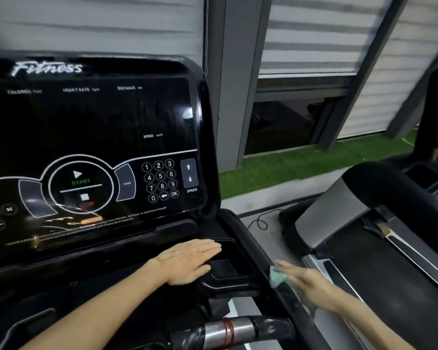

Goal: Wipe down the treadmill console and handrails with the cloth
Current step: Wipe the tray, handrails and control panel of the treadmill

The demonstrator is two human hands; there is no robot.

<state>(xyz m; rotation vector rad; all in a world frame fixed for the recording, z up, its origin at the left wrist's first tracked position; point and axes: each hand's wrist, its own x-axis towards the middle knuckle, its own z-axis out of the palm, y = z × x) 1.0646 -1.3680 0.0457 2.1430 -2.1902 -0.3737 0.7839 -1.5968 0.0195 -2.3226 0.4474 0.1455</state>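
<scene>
The black treadmill console (91, 137) fills the left of the view, with a keypad (161, 180) and START button on its dark panel. My left hand (187, 261) lies flat, fingers straight, on the tray ledge below the panel. My right hand (304, 281), blurred, presses a pale green cloth (278, 277) against the right side rail (261, 246) of the console with straight fingers. A silver and black front handrail (235, 332) with red bands round it runs across the bottom.
A second treadmill (364, 223) stands close on the right, its grey motor cover and belt beside my right arm. A black cable (261, 223) lies on the floor between the machines. Green turf (301, 162) and windows with blinds are behind.
</scene>
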